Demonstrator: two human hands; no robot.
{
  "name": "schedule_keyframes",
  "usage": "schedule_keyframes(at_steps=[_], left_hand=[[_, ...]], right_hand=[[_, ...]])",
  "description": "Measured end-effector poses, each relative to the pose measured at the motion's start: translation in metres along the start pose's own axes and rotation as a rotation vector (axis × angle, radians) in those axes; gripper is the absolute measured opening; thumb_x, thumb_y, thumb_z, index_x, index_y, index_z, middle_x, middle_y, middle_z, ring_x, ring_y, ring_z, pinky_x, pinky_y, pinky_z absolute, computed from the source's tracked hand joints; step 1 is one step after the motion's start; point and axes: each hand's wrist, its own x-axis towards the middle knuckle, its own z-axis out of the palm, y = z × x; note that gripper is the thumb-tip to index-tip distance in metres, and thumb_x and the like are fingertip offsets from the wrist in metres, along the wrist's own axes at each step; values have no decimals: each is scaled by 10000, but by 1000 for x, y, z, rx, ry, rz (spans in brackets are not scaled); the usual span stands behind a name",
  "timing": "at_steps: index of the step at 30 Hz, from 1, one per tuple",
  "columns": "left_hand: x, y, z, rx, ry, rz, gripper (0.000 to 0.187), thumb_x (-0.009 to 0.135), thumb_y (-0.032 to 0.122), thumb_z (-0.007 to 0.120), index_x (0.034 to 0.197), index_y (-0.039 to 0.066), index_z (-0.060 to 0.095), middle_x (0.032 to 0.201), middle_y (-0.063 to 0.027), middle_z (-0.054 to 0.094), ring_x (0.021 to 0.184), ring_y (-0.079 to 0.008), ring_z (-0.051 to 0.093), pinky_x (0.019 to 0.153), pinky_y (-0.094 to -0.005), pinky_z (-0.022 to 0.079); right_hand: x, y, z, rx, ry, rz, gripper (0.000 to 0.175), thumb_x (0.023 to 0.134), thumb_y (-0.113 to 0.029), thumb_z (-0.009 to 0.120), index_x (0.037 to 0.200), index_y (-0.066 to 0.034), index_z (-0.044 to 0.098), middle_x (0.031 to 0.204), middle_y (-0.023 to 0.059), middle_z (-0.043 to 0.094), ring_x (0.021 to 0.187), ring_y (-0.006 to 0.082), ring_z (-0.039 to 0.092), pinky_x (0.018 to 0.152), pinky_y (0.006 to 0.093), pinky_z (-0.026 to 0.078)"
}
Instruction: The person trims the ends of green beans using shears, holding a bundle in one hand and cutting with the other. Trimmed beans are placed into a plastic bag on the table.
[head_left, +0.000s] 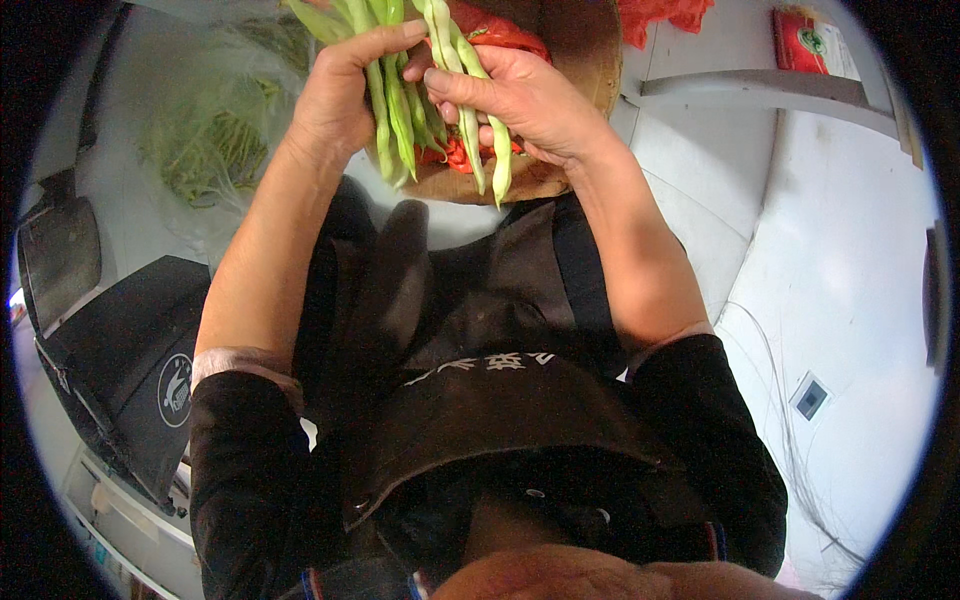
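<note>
My left hand (341, 90) grips a bunch of long green bean pods (401, 112), with the thumb laid across the front of them. Close beside it, my right hand (517, 97) pinches a few paler bean pods (469, 112) between thumb and fingers, their lower ends hanging free. Both hands are above a brown round container (592, 45), whose upper part runs out of the picture. Red plastic material (510, 36) shows inside it, partly hidden by the hands and beans.
Left of my arm lies a clear plastic bag (217, 142) holding green pods or stems. A black bag with a printed emblem (124, 360) stands further down the left. A wall with a small panel (811, 396) rises on the right, under a shelf (765, 86). My dark apron (517, 405) covers my lap.
</note>
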Motion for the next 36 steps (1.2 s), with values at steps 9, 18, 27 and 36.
schedule_keyframes(at_steps=[9,18,27,36], left_hand=[[1,-18,0,109,85,-110,362,986,152,595,1309,-10,565,1181,-166,649,1082,-309,643,981,-475,501],[-15,1,26,181,95,-98,445,987,145,599,1376,-23,463,1265,-185,578,1153,-314,604,1049,-476,461],[17,-11,-14,115,97,31,285,927,170,716,1169,29,663,1008,-78,714,837,-185,689,758,-337,591],[15,-18,-8,81,101,144,248,913,159,750,1125,55,673,924,-17,684,764,-135,646,689,-286,546]], right_hand=[[2,9,-3,-36,2,2,271,928,-327,772,980,-80,673,825,-31,637,669,28,583,532,168,446],[14,16,-4,4,11,79,261,937,-315,763,967,-72,674,815,-22,637,631,33,585,493,148,453],[9,15,-10,-45,12,-23,315,916,-257,784,1096,-23,674,984,55,710,843,117,683,743,247,564],[8,27,4,-427,335,-226,459,838,-347,742,1121,8,677,813,196,722,811,300,729,741,371,564]])
